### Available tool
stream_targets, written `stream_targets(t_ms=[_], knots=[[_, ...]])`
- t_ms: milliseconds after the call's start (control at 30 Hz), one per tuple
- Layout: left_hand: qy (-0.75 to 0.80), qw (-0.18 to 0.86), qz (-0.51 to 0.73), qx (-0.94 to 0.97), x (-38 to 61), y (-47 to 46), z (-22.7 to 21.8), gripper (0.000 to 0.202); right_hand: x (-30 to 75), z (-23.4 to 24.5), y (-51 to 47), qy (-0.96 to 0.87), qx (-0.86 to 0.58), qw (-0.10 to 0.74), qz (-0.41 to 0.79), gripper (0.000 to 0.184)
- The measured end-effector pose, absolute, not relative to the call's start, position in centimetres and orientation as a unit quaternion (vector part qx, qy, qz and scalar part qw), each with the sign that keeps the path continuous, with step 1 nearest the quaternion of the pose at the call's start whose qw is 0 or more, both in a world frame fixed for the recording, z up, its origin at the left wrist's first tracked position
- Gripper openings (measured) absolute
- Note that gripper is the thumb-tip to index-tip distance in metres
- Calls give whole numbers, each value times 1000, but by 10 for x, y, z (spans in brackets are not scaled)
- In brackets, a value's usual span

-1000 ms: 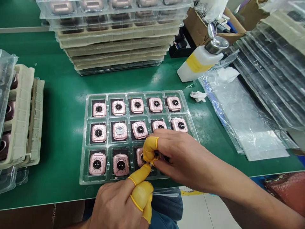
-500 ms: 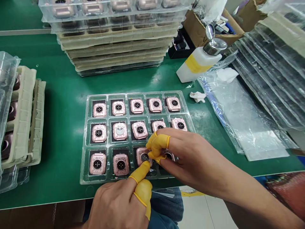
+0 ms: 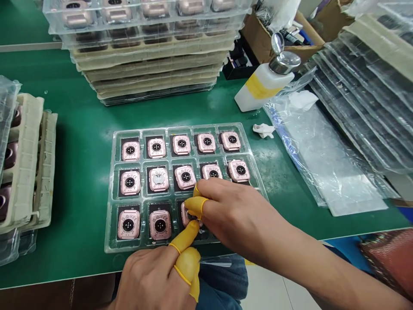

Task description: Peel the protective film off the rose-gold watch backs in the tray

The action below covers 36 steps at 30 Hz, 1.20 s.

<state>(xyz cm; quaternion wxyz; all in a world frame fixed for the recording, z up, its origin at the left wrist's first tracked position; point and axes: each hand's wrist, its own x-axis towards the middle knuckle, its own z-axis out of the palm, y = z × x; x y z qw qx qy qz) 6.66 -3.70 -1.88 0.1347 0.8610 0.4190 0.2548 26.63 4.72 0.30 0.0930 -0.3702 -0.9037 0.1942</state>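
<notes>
A clear plastic tray (image 3: pixel 108 224) holds rows of pink smartwatch bodies, backs up, each on a black pad. My left hand (image 3: pixel 158 275), with yellow finger cots, stretches its index finger onto the lower edge of a smartwatch body (image 3: pixel 185 214) in the front row; its thumb is apart below. Over that same watch, my right hand (image 3: pixel 226 206), also in yellow finger cots, has its fingertips pinched together. What they grip, if anything, is hidden. One smartwatch body (image 3: pixel 158 179) in the middle row has a pale round disc on its back. My right hand covers the tray's front right part.
Behind the tray rises a tall stack of filled trays (image 3: pixel 145 56). More trays (image 3: pixel 29 159) stand at left, others (image 3: pixel 361 94) at right. A white pump bottle (image 3: pixel 263 84) with its lid up, a crumpled tissue (image 3: pixel 263 130) and plastic bags (image 3: pixel 329 159) lie right of the tray.
My right hand has shifted left and lower over the front-row watch, hiding more of it. My left index finger stays on its edge. The whole view has shifted slightly.
</notes>
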Motion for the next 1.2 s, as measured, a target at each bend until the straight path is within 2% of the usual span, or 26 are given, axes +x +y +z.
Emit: stream_targets(t_ms=[133, 200, 333, 400, 533, 633, 700, 800, 900, 967, 1067, 1200], knots=[[421, 136, 259, 858, 67, -36, -19, 22, 264, 1, 46, -902, -382, 75, 187, 26], [423, 149, 260, 855, 66, -37, -18, 21, 266, 2, 45, -893, -395, 94, 194, 26], [429, 211, 303, 825, 64, -43, -16, 20, 283, 10, 33, -836, -422, 248, 248, 14], [427, 255, 339, 799, 64, -46, -15, 25, 294, 17, 20, -811, -420, 287, 288, 14], [444, 363, 361, 735, 66, -45, -11, 28, 308, 27, -9, -830, -396, 251, 303, 24], [475, 403, 320, 714, 67, -42, -5, 26, 310, 27, -21, -830, -394, 246, 309, 14], [495, 421, 303, 697, 67, -42, -3, 24, 311, 25, -24, -819, -394, 253, 331, 15], [498, 523, 303, 622, 68, -45, -2, 20, 312, 21, -23, -804, -399, 264, 354, 18], [495, 623, 292, 531, 73, -49, -4, 28, 314, 17, -22, -796, -409, 276, 351, 15], [497, 639, 275, 519, 77, -49, -3, 25, 316, 16, -23, -790, -409, 280, 361, 12], [508, 608, 256, 554, 85, -45, -1, 11, 319, 15, -26, -780, -410, 282, 381, 8], [524, 585, 248, 567, 92, -41, 1, 17, 325, 14, -31, -752, -433, 296, 398, 12]])
